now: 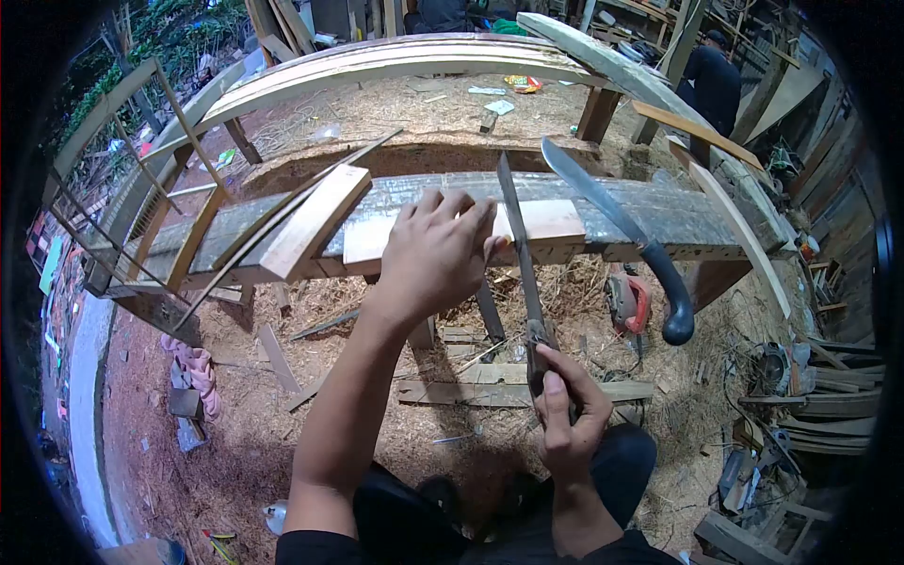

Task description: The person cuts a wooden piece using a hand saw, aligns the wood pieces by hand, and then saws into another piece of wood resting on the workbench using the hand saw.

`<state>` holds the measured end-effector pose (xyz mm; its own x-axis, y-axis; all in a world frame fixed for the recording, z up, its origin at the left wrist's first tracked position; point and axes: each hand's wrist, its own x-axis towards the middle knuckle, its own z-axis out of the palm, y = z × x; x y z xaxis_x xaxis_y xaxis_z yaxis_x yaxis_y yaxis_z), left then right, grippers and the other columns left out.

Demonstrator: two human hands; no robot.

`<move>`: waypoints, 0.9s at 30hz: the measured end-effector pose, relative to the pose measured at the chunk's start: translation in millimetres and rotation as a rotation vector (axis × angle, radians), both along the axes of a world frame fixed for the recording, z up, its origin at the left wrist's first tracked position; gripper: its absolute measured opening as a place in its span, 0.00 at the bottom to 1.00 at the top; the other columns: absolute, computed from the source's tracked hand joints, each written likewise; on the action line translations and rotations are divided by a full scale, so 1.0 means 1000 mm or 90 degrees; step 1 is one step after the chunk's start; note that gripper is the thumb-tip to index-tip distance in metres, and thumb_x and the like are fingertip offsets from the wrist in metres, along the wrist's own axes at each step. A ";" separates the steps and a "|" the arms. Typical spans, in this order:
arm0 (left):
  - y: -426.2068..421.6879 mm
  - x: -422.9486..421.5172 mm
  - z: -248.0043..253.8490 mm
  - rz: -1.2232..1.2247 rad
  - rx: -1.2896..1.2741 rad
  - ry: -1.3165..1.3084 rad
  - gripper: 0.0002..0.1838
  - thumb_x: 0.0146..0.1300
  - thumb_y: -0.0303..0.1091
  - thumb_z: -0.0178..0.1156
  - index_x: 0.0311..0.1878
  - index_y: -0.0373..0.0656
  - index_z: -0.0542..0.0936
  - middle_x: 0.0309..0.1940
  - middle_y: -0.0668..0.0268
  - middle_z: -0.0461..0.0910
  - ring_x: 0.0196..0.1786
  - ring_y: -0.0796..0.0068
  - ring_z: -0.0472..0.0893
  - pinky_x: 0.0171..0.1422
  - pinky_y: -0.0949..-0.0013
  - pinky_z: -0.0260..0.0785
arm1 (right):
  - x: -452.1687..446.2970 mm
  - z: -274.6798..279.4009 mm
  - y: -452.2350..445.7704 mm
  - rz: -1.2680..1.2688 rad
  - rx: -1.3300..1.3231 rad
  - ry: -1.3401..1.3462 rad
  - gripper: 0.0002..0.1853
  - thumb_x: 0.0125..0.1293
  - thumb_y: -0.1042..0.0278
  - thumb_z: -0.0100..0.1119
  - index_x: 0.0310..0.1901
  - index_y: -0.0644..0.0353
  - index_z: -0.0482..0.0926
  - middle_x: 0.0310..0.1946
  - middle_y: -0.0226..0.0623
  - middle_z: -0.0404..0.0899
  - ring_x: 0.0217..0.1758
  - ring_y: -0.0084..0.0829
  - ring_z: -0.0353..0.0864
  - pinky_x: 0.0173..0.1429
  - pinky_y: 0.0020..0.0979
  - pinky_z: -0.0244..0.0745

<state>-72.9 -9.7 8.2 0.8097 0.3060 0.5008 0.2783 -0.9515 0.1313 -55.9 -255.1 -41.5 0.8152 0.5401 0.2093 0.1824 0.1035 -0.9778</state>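
A pale wooden block (551, 220) lies along the worn plank bench (640, 212). My left hand (438, 250) grips it from above with curled fingers, the thumb close to a long, narrow dark blade (520, 235). My right hand (570, 410) is closed around the blade's dark handle end, nearer my body. The blade points away from me and crosses over the block, right of my left hand; whether it touches the wood I cannot tell. Right of the block, a machete (598, 198) with a black handle rests on the bench, its handle overhanging the near edge.
Another wood piece (318, 221) and thin sticks lie on the bench's left part, by a wooden frame (184, 240). Under the bench sits a red-and-grey power tool (629, 301). Long beams (395, 61) span the far side. A person (713, 80) is at the back right.
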 end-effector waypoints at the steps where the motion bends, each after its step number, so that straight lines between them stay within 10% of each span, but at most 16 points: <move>1: 0.002 0.002 0.004 -0.009 -0.014 0.029 0.21 0.72 0.46 0.61 0.61 0.45 0.81 0.51 0.62 0.82 0.56 0.57 0.78 0.62 0.55 0.71 | 0.001 0.007 0.000 -0.005 -0.004 0.002 0.16 0.73 0.76 0.54 0.58 0.67 0.84 0.39 0.31 0.83 0.32 0.14 0.71 0.39 0.21 0.69; 9: 0.016 0.017 0.012 0.009 -0.055 0.057 0.24 0.71 0.50 0.62 0.62 0.44 0.78 0.54 0.55 0.76 0.60 0.54 0.76 0.65 0.53 0.67 | 0.028 0.041 0.003 0.120 0.006 0.019 0.34 0.72 0.75 0.53 0.79 0.65 0.59 0.39 0.35 0.83 0.37 0.18 0.78 0.47 0.24 0.77; 15: 0.018 0.017 0.012 0.029 -0.084 0.046 0.26 0.69 0.51 0.63 0.61 0.43 0.78 0.54 0.56 0.77 0.60 0.55 0.75 0.67 0.53 0.66 | 0.039 0.025 0.002 0.089 -0.059 -0.029 0.30 0.74 0.68 0.55 0.76 0.68 0.67 0.44 0.38 0.85 0.41 0.21 0.82 0.51 0.27 0.79; 18: 0.017 0.018 0.017 0.037 -0.109 0.083 0.27 0.68 0.53 0.64 0.61 0.44 0.78 0.54 0.57 0.77 0.61 0.55 0.75 0.68 0.53 0.66 | 0.028 0.033 0.002 0.105 -0.061 -0.006 0.32 0.77 0.57 0.48 0.76 0.68 0.67 0.30 0.27 0.74 0.28 0.16 0.68 0.34 0.25 0.69; 27: 0.021 0.019 0.013 0.041 -0.113 0.065 0.27 0.65 0.54 0.67 0.60 0.46 0.81 0.53 0.57 0.77 0.61 0.55 0.75 0.67 0.51 0.67 | 0.023 0.049 -0.020 0.067 -0.096 -0.054 0.29 0.73 0.61 0.46 0.72 0.68 0.73 0.24 0.24 0.71 0.24 0.13 0.63 0.28 0.23 0.57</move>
